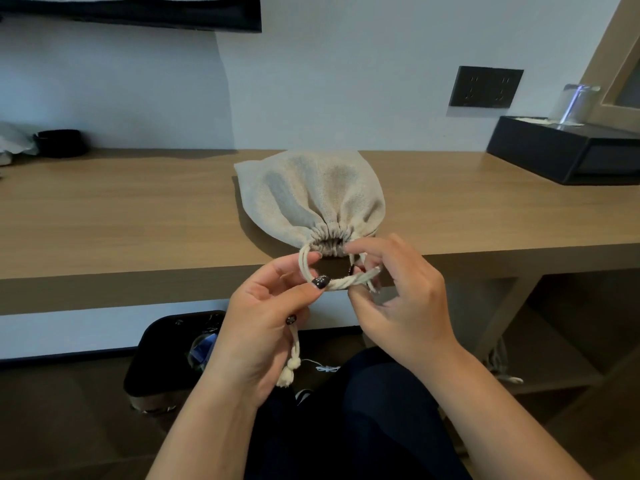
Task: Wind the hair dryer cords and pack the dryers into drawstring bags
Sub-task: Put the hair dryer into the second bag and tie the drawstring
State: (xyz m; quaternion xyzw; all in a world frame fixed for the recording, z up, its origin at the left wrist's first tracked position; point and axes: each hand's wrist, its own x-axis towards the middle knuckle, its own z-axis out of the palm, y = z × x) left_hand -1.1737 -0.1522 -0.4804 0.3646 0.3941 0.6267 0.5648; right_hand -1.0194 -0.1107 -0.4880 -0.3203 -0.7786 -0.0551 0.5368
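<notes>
1. Head view, setting: wooden desk [138, 209] against a pale wall, with a black socket plate [486, 86] mounted above the right end.
2. Right end of desk: black box [561, 150] carrying an upturned clear glass [573, 103]; mirror frame [620, 64] leaning behind.
3. Far left of desk: small black round container [62, 143] beside crumpled pale material.
4. Task item: beige drawstring bag [311, 199] lying at the desk's front edge, centre, bulging, mouth gathered tight and facing the person. Contents not visible.
5. Cord: cream drawstring [343, 281] looped out from the mouth, twisted between both hands; knotted ends [289, 370] hanging below the left palm.
6. Left hand [263, 327]: thumb and forefinger pinching the twisted cord, remaining fingers curled around the trailing length.
7. Right hand [401, 299]: fingertips closed on the other end of the twist, just beside the bag mouth.
8. Below desk: black bin [162, 355] on the floor at left, dark trousers between the forearms, open shelving at right.
</notes>
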